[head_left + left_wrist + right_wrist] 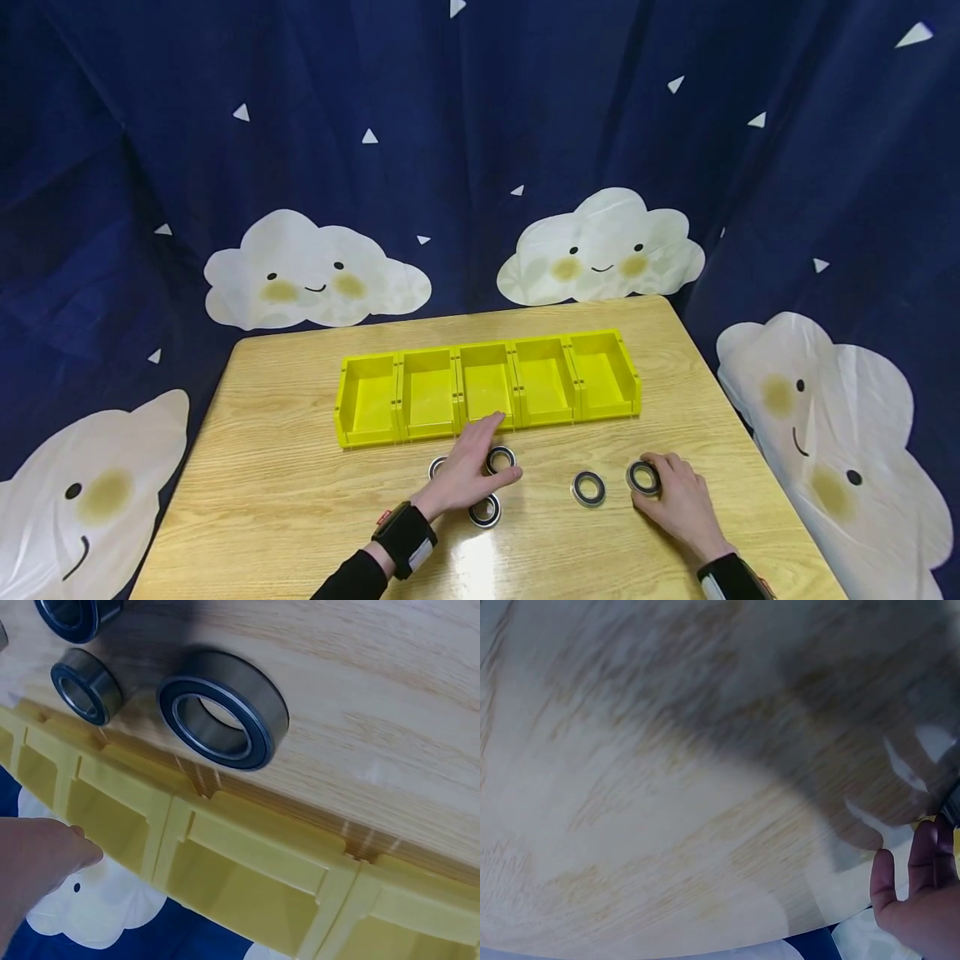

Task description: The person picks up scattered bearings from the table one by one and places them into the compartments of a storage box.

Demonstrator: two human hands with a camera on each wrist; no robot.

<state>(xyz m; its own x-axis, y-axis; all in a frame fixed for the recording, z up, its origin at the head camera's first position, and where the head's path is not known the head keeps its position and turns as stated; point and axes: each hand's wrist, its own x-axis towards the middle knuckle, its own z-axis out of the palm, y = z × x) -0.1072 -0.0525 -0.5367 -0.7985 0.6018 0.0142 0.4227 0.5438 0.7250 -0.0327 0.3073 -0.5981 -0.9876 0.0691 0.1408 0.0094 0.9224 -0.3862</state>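
Observation:
My left hand point(468, 471) reaches over the table with thumb and fingers spread, and nothing shows in its grasp. Around it lie a ball bearing point(512, 455) near the thumb, another bearing point(484, 523) below it, and a third point(433, 469) partly hidden behind the hand. In the left wrist view part of the left hand point(41, 862) is seen against the yellow bins, with a large bearing point(262, 712) lying beyond them. At the right, my right hand point(684, 500) pinches a bearing point(634, 485) between thumb and fingers. A further bearing point(588, 500) lies to its left.
A row of several joined yellow bins point(456, 392) stands across the middle of the wooden table point(292, 500). Behind and beside the table hangs a dark blue curtain point(420, 75) with clouds. The right wrist view shows mostly bare tabletop point(667, 825) and shadow.

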